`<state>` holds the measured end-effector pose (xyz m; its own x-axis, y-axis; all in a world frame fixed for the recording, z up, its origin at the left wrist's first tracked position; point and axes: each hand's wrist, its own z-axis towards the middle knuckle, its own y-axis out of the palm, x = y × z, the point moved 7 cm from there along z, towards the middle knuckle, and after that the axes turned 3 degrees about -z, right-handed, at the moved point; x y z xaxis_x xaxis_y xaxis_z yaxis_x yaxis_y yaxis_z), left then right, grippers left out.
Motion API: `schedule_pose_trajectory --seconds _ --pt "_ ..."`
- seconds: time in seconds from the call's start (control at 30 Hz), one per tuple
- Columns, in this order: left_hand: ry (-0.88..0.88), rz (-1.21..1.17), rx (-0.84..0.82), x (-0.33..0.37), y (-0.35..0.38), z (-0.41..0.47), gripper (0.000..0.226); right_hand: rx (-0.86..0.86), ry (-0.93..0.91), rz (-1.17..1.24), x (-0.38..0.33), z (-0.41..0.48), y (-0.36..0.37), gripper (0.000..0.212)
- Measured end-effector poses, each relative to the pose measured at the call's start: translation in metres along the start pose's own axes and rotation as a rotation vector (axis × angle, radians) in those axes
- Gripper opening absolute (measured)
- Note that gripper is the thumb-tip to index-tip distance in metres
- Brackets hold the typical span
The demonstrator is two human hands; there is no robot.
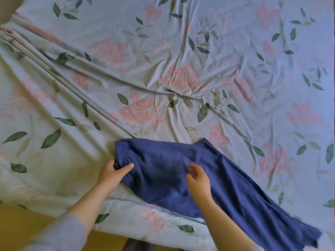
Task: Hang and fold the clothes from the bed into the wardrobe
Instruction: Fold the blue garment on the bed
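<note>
Head view: blue garment lies spread on floral bedsheet, near bed's front edge. Your L hand pinches garment's left edge, thumb on top. Your R hand is over garment centre, fingers loosely bent, gripping nothing.

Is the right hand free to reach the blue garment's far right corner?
Likely yes. The right hand sits over the middle of the blue garment, fingers loosely curled, holding nothing; only flat cloth lies between it and that corner. The left hand grips the opposite edge, out of the way.
</note>
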<state>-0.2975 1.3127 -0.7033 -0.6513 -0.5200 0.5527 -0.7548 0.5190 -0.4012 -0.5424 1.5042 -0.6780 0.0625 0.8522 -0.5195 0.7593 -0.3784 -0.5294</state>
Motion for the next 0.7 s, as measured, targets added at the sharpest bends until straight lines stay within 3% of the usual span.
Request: schedule_pose_trajectory --seconds 0.13,0.27,0.43,0.57,0.7 --pt "0.003 0.006 0.041 -0.011 -0.005 0.003 0.020 -0.053 0.050 0.060 0.019 -0.013 0.023 0.041" --pt "0.145 -0.013 0.059 0.005 -0.017 -0.012 0.008 -0.059 0.032 0.063 0.021 -0.009 0.037 0.044" --pt "0.301 0.062 -0.019 0.026 -0.022 -0.042 0.012 -0.123 0.254 0.217 0.030 -0.006 0.058 0.045" --pt "0.387 0.000 -0.076 0.039 -0.012 -0.070 0.020 -0.175 0.241 0.248 0.030 -0.014 0.053 0.054" --pt "0.515 -0.012 -0.129 0.059 0.016 -0.101 0.036 -0.098 0.229 0.325 0.045 -0.027 0.018 0.049"
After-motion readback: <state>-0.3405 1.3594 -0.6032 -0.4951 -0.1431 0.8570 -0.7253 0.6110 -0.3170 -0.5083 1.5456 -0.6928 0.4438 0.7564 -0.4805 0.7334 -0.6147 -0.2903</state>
